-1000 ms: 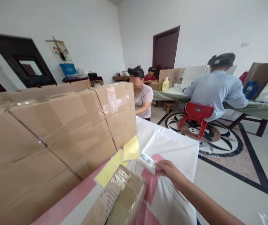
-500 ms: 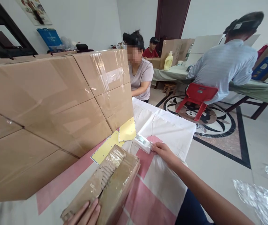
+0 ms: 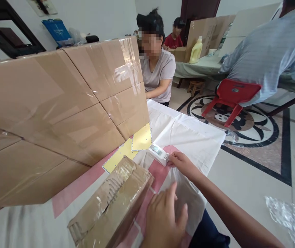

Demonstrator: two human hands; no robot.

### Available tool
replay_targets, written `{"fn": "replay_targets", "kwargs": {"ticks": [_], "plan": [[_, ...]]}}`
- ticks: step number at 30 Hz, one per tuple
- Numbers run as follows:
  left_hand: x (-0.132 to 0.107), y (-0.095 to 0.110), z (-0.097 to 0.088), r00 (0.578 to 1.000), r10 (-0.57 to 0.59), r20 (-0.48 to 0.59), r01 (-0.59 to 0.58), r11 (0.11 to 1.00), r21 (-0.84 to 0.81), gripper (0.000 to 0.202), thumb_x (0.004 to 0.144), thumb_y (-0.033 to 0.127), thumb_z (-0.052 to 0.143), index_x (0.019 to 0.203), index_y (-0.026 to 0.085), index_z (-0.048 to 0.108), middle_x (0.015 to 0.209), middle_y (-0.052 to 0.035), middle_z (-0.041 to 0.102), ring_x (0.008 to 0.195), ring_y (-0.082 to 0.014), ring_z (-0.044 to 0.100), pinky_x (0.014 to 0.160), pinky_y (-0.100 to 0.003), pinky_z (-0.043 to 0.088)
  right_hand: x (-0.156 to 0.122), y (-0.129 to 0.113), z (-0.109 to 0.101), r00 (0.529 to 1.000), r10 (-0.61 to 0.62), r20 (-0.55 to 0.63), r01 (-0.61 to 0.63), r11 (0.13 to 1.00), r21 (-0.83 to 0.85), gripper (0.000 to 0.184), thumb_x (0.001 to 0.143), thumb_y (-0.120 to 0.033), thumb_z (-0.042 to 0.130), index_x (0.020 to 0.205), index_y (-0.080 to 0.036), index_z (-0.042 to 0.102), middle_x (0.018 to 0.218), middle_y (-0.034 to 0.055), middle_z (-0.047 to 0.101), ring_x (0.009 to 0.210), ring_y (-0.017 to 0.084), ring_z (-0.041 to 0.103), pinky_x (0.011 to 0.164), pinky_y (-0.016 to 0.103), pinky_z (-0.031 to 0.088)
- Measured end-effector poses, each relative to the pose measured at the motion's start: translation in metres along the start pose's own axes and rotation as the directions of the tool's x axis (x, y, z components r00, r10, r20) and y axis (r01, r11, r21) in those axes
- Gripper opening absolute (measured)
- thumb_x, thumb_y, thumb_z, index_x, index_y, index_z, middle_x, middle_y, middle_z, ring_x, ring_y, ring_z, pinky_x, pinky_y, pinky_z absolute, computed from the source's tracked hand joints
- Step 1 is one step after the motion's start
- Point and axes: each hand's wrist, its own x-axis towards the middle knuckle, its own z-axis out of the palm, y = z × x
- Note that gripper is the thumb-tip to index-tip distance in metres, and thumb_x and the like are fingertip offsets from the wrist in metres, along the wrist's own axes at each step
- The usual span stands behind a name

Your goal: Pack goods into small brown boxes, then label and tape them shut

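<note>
At the near end of a small white box (image 3: 158, 154), my right hand (image 3: 180, 162) is closed, thumb and fingers pinching its end. A greenish-grey patch shows on top of this box, which lies on the table; its exact kind is unclear. My left hand (image 3: 164, 215) is off the taped cardboard box (image 3: 116, 196), held above the cloth to its right with fingers apart and nothing in them. Two yellow sheets with wavy edges, a nearer one (image 3: 119, 156) and a farther one (image 3: 141, 137), lie just beyond the cardboard box.
A tall wall of taped cartons (image 3: 67, 113) stands along the left. White and pink cloth (image 3: 178, 120) covers the table. One person (image 3: 160, 74) sits beyond the cartons; another sits on a red chair (image 3: 236, 91) at right. Crinkled clear plastic (image 3: 287, 217) lies on the floor.
My left hand has lifted off the cardboard box and moved right, its fingers spreading. My right hand stays at the white box's end. The view has shifted slightly.
</note>
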Motion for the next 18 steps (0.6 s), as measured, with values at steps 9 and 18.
{"fn": "replay_targets", "kwargs": {"ticks": [9, 18], "plan": [[0.077, -0.024, 0.037, 0.92, -0.355, 0.167, 0.319, 0.925, 0.207, 0.051, 0.1, 0.022, 0.045, 0.152, 0.02, 0.044, 0.096, -0.0109, 0.078, 0.081, -0.0297, 0.076, 0.067, -0.037, 0.059, 0.005, 0.016, 0.007, 0.983, -0.157, -0.097, 0.121, 0.945, -0.303, 0.032, 0.092, -0.043, 0.046, 0.067, -0.023, 0.044, 0.066, -0.0009, 0.055, 0.065, 0.016, 0.052, 0.06, 0.029, 0.039], [0.052, -0.083, 0.112, 0.993, -0.044, -0.11, 0.039, 0.998, -0.047, 0.056, 0.095, 0.014, 0.041, 0.15, 0.023, 0.049, 0.129, -0.0105, 0.071, 0.103, -0.0236, 0.075, 0.088, -0.03, 0.062, 0.004, 0.055, 0.022, 0.893, -0.389, -0.227, 0.283, 0.877, -0.389, 0.035, 0.1, -0.048, 0.036, 0.08, -0.024, 0.051, 0.077, 0.0046, 0.064, 0.07, 0.021, 0.062, 0.067, 0.033, 0.049]]}}
